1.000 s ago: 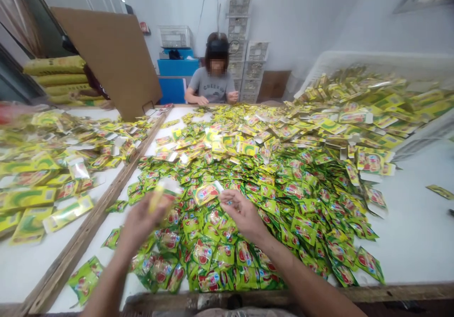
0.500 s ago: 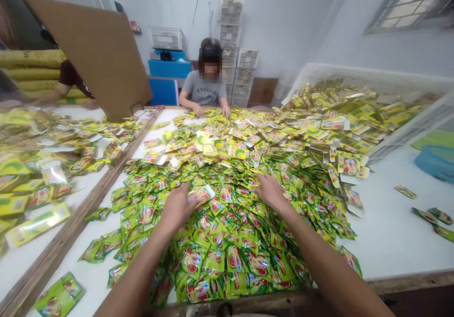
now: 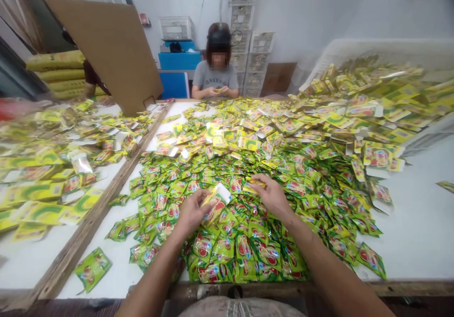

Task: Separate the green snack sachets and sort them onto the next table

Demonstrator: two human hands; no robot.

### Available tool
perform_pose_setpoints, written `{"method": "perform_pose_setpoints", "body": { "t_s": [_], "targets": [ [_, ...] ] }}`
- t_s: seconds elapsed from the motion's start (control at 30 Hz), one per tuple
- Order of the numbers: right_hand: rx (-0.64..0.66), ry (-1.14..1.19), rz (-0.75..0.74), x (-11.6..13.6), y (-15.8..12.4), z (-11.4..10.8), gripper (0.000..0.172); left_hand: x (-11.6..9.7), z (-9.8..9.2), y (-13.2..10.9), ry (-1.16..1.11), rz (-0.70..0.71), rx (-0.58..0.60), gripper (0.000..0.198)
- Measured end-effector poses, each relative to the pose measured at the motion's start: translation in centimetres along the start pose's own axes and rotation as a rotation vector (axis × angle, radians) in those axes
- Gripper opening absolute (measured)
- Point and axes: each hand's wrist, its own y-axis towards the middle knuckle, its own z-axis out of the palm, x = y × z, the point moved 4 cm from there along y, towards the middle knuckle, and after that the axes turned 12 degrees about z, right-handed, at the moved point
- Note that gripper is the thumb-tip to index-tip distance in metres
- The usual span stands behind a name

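My left hand (image 3: 193, 209) is closed around a small yellow carton (image 3: 215, 204), tilted, with its white end flap standing out toward the right. To the right of it, my right hand (image 3: 271, 195) pinches a small flat yellow packet (image 3: 252, 185); its exact kind is hard to make out. Both hands are over a wide heap of shiny green sachets (image 3: 244, 248) with red fruit pictures. The carton and the packet are apart from each other. Behind the sachets lie many more yellow cartons (image 3: 248, 142).
A white crate (image 3: 358, 47) on its side spills cartons at the right. A wooden strip (image 3: 117, 184) divides the white table, with more cartons on the left. Across the table sits a person (image 3: 216, 78) handling something small. A cardboard sheet (image 3: 106, 52) leans at the back left.
My left hand has brought the carton rightward and turned it up. My right hand has risen from the heap with a yellow packet. The person opposite has raised both hands together.
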Motion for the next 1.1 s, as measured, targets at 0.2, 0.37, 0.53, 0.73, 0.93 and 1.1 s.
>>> {"method": "perform_pose_setpoints", "body": {
  "t_s": [0.2,0.37,0.53,0.73,0.93,1.1],
  "targets": [
    [0.270,0.271,0.134,1.2,-2.0,3.9,0.033,-1.3,0.7,-1.6,-0.161,-0.043,0.043,0.030],
    [0.173,0.092,0.014,2.1,-2.6,3.8,0.023,-1.3,1.3,-2.5,-0.217,-0.077,0.082,0.029],
    [0.087,0.061,-0.114,3.0,-3.8,3.4,0.019,-0.7,1.2,-2.6,-0.238,-0.090,0.047,0.031],
    [0.241,0.021,-0.033,1.6,-4.2,4.7,0.034,-0.3,1.7,-3.5,-0.308,-0.123,0.107,0.030],
    [0.281,0.018,0.012,1.4,-4.0,6.1,0.027,0.3,2.5,-3.8,-0.364,-0.147,0.119,0.031],
    [0.187,-0.076,-0.037,2.0,-1.7,4.6,0.028,0.9,2.2,-3.5,-0.501,-0.288,0.033,0.042]
  ]
}}
